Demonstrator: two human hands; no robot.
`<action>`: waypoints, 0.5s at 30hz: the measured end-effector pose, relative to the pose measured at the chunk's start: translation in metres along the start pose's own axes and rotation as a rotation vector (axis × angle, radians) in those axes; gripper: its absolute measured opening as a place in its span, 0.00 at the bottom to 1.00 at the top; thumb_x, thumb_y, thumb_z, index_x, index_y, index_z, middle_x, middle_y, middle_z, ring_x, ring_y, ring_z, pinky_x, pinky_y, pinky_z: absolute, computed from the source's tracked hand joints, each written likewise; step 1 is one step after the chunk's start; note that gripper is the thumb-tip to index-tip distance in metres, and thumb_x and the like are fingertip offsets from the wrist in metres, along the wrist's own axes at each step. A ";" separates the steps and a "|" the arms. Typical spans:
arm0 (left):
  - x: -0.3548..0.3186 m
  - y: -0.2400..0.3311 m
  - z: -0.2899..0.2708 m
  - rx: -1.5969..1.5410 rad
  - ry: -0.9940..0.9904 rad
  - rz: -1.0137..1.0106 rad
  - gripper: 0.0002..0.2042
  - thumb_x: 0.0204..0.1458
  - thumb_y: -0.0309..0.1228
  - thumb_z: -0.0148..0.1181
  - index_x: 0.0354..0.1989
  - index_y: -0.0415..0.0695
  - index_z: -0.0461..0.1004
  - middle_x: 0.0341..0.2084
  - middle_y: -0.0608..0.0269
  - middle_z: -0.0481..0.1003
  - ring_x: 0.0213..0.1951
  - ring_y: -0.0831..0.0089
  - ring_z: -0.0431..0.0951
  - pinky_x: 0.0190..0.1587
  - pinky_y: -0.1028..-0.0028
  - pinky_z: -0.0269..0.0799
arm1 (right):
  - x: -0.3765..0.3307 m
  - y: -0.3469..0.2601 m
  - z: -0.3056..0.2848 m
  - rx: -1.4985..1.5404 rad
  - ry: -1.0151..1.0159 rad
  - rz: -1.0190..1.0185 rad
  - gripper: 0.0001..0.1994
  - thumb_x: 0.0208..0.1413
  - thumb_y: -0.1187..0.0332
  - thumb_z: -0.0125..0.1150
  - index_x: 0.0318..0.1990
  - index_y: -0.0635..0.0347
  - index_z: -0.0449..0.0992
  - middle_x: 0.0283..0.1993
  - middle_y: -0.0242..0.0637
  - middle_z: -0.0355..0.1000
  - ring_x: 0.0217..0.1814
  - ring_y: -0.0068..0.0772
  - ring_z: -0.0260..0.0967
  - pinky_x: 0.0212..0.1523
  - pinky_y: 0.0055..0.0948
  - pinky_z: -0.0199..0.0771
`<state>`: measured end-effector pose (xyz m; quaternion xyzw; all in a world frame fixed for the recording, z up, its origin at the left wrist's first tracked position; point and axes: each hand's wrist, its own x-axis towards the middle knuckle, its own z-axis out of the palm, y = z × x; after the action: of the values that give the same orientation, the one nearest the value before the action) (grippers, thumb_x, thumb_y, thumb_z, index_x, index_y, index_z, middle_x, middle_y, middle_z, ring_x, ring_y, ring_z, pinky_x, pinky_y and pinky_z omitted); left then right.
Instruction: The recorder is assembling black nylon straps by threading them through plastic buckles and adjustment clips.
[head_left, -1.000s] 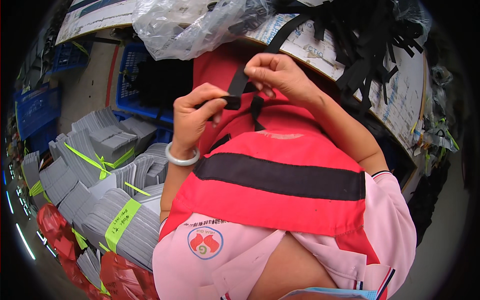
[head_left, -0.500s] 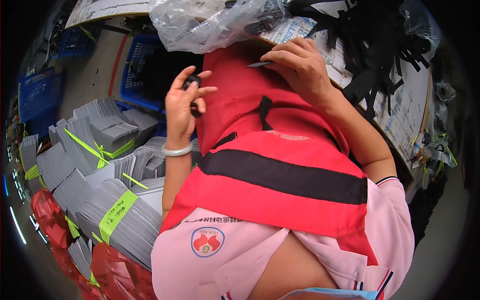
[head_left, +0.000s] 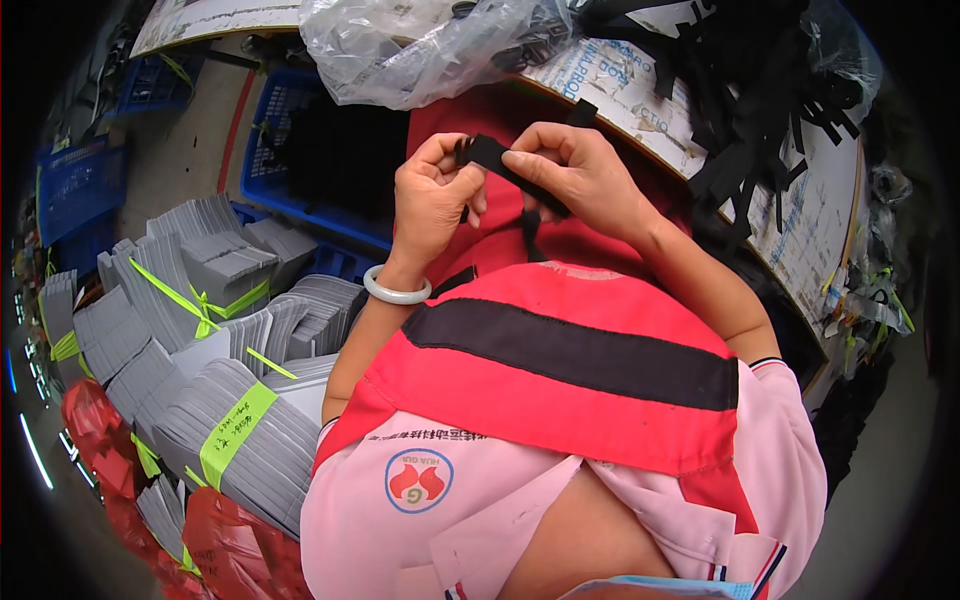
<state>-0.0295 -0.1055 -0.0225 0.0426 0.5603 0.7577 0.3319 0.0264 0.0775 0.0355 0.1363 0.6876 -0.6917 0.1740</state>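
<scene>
My left hand (head_left: 430, 200) and right hand (head_left: 585, 180) both pinch a flat, matte black strap (head_left: 490, 152) over my red apron (head_left: 600, 295), this piece seemingly mid-handling and unfinished, while many loose black straps (head_left: 740, 110) lie apparently unworked on the far-right worktop (head_left: 812, 222).

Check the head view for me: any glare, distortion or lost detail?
Head view: pale highlights streak the crumpled clear plastic bag; head view: corners fall black; head view: the pile of flat black straps merges darkly, and the held black fabric strip shows little texture.
</scene>
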 end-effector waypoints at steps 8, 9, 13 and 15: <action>-0.001 0.000 0.008 0.317 0.042 0.015 0.09 0.55 0.21 0.59 0.44 0.36 0.76 0.24 0.68 0.73 0.19 0.86 0.70 0.19 0.85 0.64 | -0.002 0.002 -0.003 0.053 0.014 0.163 0.11 0.61 0.64 0.56 0.34 0.64 0.73 0.21 0.34 0.73 0.17 0.18 0.69 0.18 0.18 0.68; 0.000 -0.002 0.007 0.429 0.039 0.119 0.08 0.55 0.21 0.59 0.43 0.36 0.77 0.25 0.70 0.72 0.20 0.87 0.69 0.20 0.85 0.63 | -0.002 0.002 -0.004 0.055 0.016 0.162 0.11 0.61 0.64 0.56 0.34 0.64 0.73 0.21 0.34 0.73 0.17 0.18 0.69 0.18 0.18 0.68; 0.000 0.000 0.011 0.627 0.040 0.341 0.08 0.52 0.19 0.60 0.41 0.35 0.77 0.25 0.74 0.69 0.21 0.89 0.67 0.22 0.86 0.60 | -0.003 0.002 -0.004 0.138 0.039 0.232 0.10 0.60 0.64 0.56 0.34 0.62 0.73 0.22 0.33 0.73 0.17 0.18 0.69 0.17 0.17 0.69; 0.000 0.001 0.013 0.607 0.053 0.297 0.08 0.52 0.19 0.60 0.41 0.35 0.77 0.25 0.74 0.69 0.22 0.89 0.66 0.23 0.86 0.60 | -0.004 0.003 -0.004 0.168 0.033 0.243 0.10 0.60 0.64 0.56 0.34 0.61 0.73 0.22 0.33 0.73 0.18 0.18 0.70 0.17 0.17 0.69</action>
<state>-0.0243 -0.0956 -0.0165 0.2007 0.7563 0.5974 0.1753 0.0306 0.0816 0.0346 0.2442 0.6085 -0.7181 0.2332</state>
